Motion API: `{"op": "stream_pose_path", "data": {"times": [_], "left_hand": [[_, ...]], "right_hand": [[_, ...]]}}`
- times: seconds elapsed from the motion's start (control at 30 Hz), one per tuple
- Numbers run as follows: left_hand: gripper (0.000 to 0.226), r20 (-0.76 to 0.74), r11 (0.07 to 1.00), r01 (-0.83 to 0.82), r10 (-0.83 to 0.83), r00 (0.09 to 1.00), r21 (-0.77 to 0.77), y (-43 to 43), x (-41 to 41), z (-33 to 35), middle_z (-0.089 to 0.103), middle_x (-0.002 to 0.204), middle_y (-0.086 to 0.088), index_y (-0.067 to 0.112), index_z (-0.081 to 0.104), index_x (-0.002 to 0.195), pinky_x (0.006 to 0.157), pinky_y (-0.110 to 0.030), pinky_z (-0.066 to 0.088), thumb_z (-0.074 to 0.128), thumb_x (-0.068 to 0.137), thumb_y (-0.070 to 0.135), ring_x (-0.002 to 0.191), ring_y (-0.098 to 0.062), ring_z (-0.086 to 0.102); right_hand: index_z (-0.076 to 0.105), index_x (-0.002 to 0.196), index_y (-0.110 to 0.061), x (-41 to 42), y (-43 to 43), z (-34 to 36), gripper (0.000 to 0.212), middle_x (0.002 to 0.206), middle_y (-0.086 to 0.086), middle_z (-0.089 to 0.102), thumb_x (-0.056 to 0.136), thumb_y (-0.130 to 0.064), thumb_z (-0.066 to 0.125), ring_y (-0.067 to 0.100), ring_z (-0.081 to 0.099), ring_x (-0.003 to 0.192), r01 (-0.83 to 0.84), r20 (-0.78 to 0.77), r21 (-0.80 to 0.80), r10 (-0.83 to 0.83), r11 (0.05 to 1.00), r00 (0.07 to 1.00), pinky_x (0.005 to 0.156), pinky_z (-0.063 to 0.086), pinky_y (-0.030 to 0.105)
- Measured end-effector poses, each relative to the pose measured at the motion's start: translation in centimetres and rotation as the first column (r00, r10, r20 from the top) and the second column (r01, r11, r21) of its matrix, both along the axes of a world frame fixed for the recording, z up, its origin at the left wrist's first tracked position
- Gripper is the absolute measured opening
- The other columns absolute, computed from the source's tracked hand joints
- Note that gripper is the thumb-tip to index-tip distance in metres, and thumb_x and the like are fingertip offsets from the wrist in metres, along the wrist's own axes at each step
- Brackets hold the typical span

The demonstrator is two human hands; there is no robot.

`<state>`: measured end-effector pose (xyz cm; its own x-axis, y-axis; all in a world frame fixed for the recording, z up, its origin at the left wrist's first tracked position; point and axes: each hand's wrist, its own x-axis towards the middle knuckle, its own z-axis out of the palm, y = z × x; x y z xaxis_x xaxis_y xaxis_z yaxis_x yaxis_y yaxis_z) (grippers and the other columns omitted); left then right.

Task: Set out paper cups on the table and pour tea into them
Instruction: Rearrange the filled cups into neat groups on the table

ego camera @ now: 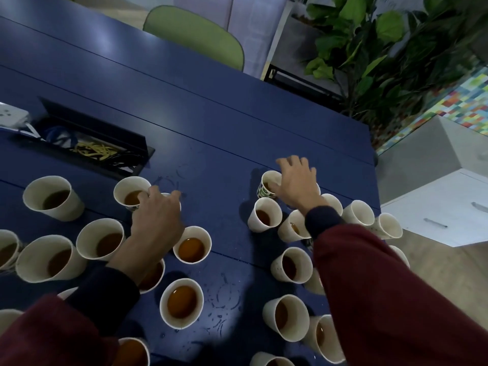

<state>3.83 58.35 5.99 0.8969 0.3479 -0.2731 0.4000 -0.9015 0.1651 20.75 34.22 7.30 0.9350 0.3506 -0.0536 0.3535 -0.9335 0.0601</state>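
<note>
An office meeting room: a long dark-blue conference table point(237, 122) has a recessed cable box point(118, 159) let into its top, flap raised, with yellow and blue cables point(95, 150) coiled inside and a white power block point(10, 114) beside it. A green upholstered chair point(195, 35) stands at the far edge. Beyond the table's end, large leafy potted plants point(383, 48) grow next to a multicoloured mosaic panel point(454, 107) and a white drawer cabinet point(443, 210) with metal handles. Paper cups point(182, 302) of tea crowd the tabletop, catering-style.
</note>
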Motion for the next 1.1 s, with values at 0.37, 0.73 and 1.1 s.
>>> {"op": "stream_pose_path", "data": {"times": [0.37,0.73,1.1], "left_hand": [[0.046,0.129,0.999,0.027,-0.023,0.991,-0.033,0.0,0.5,-0.5,0.051,0.126,-0.015,0.020,0.049,0.133,0.091,-0.041,0.048,0.066,0.090,0.027,0.116,-0.031,0.051],[0.045,0.174,0.995,0.074,-0.062,0.983,-0.065,-1.9,0.8,0.3,0.052,0.126,-0.014,0.019,0.052,0.132,0.085,-0.035,0.047,0.066,0.091,0.030,0.112,-0.030,0.050],[0.042,0.187,0.993,0.074,-0.057,0.981,-0.088,-2.2,0.7,0.5,0.052,0.122,-0.012,0.018,0.054,0.128,0.081,-0.035,0.048,0.066,0.090,0.031,0.109,-0.029,0.049]], "right_hand": [[0.048,0.143,-0.029,3.2,0.1,-0.1,0.047,0.136,0.005,0.059,0.097,-0.040,0.054,0.030,0.048,0.128,-0.088,-0.293,-0.100,0.056,0.991,0.955,0.104,0.028,0.054],[0.055,0.124,-0.019,3.2,0.4,-0.5,0.063,0.119,0.008,0.063,0.084,-0.066,0.064,0.031,0.060,0.108,-0.037,-0.241,-0.127,0.006,0.991,0.970,0.098,0.036,0.050],[0.052,0.139,-0.025,-3.7,0.4,0.9,0.081,0.128,0.001,0.055,0.074,-0.067,0.075,0.024,0.053,0.120,-0.283,-0.228,0.115,0.303,0.952,0.925,0.093,0.044,0.039]]}}
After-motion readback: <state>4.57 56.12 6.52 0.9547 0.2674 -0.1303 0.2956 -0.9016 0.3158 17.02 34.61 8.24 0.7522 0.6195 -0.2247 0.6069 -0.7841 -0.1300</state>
